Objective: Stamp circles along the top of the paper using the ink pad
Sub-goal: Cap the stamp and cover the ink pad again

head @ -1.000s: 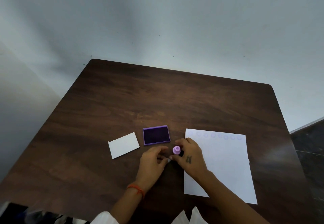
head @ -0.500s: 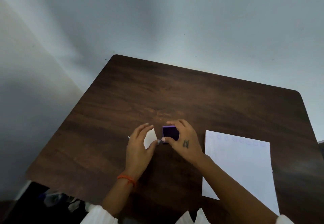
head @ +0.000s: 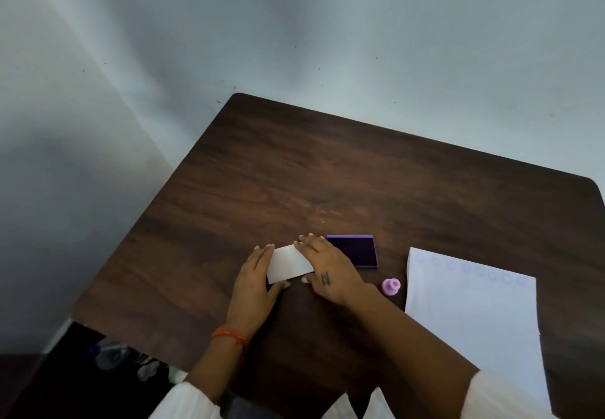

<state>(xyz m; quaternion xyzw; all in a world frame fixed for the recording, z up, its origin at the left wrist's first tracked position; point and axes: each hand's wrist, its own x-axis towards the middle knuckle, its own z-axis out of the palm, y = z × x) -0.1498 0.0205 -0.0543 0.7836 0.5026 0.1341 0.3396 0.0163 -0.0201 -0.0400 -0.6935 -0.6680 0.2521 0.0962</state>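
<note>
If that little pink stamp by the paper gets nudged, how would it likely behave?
The stamp looks small and plastic, so probably light and easily knocked. It seems to rest on its broad end, knob up, so a gentle push might slide it on the smooth table. Tipped over, its round shape would probably roll.

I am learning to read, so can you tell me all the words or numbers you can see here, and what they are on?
There are no words or numbers that can be read here.
Paper: only a row of pale stamped circles along its top, no writing.
Right hand: a small dark mark on its back, too small and blurred to read.
White card, ink pad and stamp: no writing shows on them.
</note>
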